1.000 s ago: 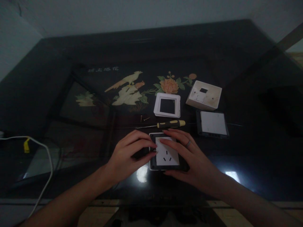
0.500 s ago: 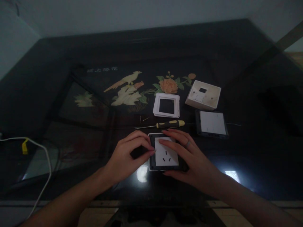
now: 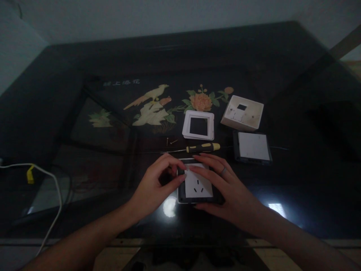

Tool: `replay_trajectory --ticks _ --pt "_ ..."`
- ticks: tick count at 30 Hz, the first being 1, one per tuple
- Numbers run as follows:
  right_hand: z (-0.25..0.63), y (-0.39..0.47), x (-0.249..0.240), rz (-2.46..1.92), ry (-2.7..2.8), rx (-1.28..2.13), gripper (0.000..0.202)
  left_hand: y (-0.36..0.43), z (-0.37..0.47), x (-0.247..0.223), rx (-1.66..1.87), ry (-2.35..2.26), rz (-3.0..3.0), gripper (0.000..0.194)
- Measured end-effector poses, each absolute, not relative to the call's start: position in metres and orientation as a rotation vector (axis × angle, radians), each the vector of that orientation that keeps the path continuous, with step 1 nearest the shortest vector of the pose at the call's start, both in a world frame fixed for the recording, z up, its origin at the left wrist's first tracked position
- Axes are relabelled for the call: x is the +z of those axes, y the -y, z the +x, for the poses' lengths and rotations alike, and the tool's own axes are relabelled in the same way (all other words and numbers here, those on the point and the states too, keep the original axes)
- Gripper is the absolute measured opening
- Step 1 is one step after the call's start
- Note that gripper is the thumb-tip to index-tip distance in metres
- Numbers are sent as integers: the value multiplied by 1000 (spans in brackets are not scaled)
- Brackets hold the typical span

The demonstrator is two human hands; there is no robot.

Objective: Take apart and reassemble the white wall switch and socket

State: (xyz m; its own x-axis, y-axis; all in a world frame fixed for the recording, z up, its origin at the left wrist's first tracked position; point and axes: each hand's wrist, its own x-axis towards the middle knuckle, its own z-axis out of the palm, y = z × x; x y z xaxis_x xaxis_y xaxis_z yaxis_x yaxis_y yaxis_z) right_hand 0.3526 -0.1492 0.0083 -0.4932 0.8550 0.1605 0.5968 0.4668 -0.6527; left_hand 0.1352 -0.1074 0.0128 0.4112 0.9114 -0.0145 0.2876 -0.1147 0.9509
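two screws [image 3: 174,142], screwdriver [image 3: 203,147] (between socket [image 3: 199,190] and white frame [image 3: 211,127]), open box [image 3: 248,115]

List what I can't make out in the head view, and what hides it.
- Right side of the socket: covered by the right hand.
- Anything small between the left hand's fingertips: too small and dark to tell.
- Slot type on the two screws: too small.
- Both ends of the white cable: one cut off by the picture's left edge, the other lost behind the left forearm or below the frame.
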Motion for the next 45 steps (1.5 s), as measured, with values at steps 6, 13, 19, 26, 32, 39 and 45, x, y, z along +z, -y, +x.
replay_trajectory --ticks 6,13,19,26,32,39,45 --pt "352 150 7 -1190 2248 720 76 107 136 14 710 -1070 1613 12" --pt "355 149 7 -1197 2296 714 84 104 135 15 675 -1034 1748 10" --pt "364 150 7 -1264 2315 774 94 90 130 29 732 -1029 1903 9" --pt "367 154 10 -1329 2280 838 84 36 164 45 333 -888 2431 18" --pt "366 153 12 -1345 2289 847 84 16 199 38 -71 -854 2718 26" --pt "368 154 10 -1317 2278 841 81 23 180 55 192 -924 2742 32" --pt "368 155 9 -1338 2257 867 79 38 125 83 1166 -988 2090 54"
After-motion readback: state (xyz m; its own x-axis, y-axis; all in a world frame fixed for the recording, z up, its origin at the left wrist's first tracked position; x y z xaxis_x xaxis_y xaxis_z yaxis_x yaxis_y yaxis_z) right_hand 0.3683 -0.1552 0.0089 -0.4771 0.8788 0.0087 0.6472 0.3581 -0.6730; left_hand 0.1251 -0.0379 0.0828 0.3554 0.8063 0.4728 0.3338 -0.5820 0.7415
